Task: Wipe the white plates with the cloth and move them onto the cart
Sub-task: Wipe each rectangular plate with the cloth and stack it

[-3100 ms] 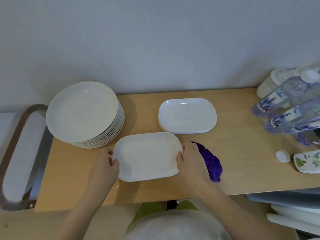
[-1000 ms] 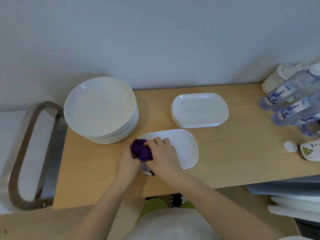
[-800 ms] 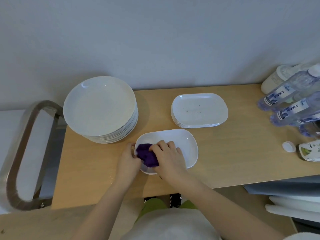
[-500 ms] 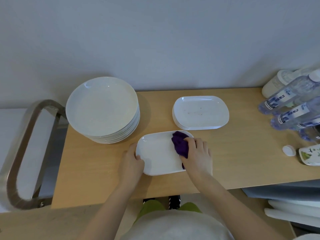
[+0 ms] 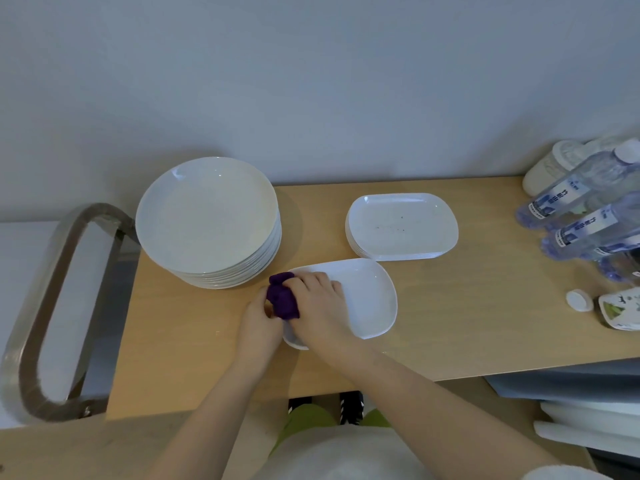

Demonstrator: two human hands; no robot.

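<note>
While wiped, plate long axis left-right.

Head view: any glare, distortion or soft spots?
Head view: dim, even light; small glints on the stack of round white plates; soft shadow to its right on the wooden table. Wide-angle bending leans the clear water bottles at the right edge. The purple cloth looks slightly soft.

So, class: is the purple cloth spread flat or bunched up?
Bunched up: the purple cloth is a crumpled wad under the right hand, pressed on the rectangular plate.
</note>
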